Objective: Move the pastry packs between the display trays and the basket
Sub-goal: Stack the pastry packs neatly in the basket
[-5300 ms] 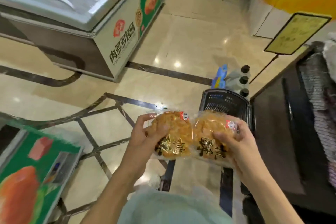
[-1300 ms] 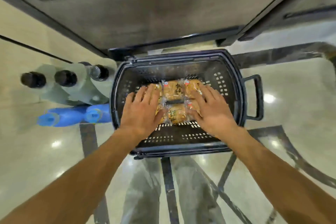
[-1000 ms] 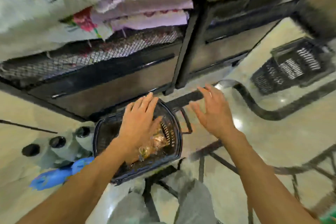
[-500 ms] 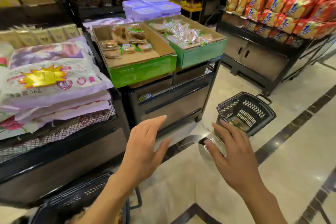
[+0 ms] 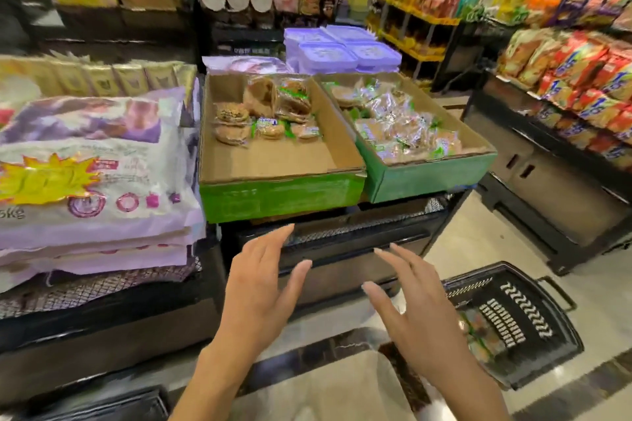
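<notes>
Up front in the head view, both hands hang in the air before a black display stand (image 5: 342,249), holding nothing. The left hand (image 5: 260,294) has its fingers straight and loosely spread, thumb out to the side; the right hand (image 5: 410,314) is likewise spread, fingers relaxed and slightly bent. Neither touches anything.

On top of the stand sit two cardboard display trays with green fronts, side by side and touching. The left tray (image 5: 280,195) is mostly bare cardboard, with a small cluster of pastry packs (image 5: 266,116) gathered at its far end: round brown pastries in clear wrap with green and blue labels, the print too blurred to read. The right tray (image 5: 427,174) is filled nearly to the rim with more clear-wrapped packs (image 5: 393,123).

A black basket (image 5: 513,321) stands on the shiny floor to the right of the right hand, below the trays, with some wrapped goods just visible inside. The rim of another black basket (image 5: 109,403) shows at the bottom left edge.

Left of the trays lies a stack of big white and purple sacks (image 5: 92,178) carrying a yellow starburst sticker and the marking "5kg". Behind the trays stand purple lidded boxes (image 5: 342,48). Shelves of red and orange snack bags (image 5: 574,79) fill the right side, their lettering unreadable.
</notes>
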The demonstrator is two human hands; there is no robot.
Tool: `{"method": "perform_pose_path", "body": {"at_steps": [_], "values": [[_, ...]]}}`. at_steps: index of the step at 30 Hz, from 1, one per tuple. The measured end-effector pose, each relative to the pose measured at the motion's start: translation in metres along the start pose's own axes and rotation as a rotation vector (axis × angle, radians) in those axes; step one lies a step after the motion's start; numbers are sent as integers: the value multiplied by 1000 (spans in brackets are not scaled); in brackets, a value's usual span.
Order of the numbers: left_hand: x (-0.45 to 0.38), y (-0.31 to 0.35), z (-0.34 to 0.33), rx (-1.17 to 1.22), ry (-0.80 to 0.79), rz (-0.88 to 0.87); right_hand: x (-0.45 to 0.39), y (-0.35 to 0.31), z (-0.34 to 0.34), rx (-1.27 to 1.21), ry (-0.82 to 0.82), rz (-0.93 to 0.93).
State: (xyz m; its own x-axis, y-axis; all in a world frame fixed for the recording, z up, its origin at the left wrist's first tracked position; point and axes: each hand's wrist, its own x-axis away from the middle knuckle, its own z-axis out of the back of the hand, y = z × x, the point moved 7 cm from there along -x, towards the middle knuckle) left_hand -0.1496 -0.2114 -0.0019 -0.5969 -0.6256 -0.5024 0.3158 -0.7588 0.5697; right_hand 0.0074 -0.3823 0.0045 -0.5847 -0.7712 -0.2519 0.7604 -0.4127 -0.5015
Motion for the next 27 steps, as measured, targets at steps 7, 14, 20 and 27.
{"method": "perform_pose_path", "body": {"at_steps": [7,14,20,27], "values": [[-105,-50,-31,-14,19,137,-149,9,-25,-6,-134,128],[-194,-98,-46,-53,111,215,-290,6,-73,-55,-172,248],[-269,-138,-70,-109,95,302,-420,24,-110,-112,-242,264],[-322,-184,-85,-127,106,347,-539,31,-150,-88,-228,219]]}}
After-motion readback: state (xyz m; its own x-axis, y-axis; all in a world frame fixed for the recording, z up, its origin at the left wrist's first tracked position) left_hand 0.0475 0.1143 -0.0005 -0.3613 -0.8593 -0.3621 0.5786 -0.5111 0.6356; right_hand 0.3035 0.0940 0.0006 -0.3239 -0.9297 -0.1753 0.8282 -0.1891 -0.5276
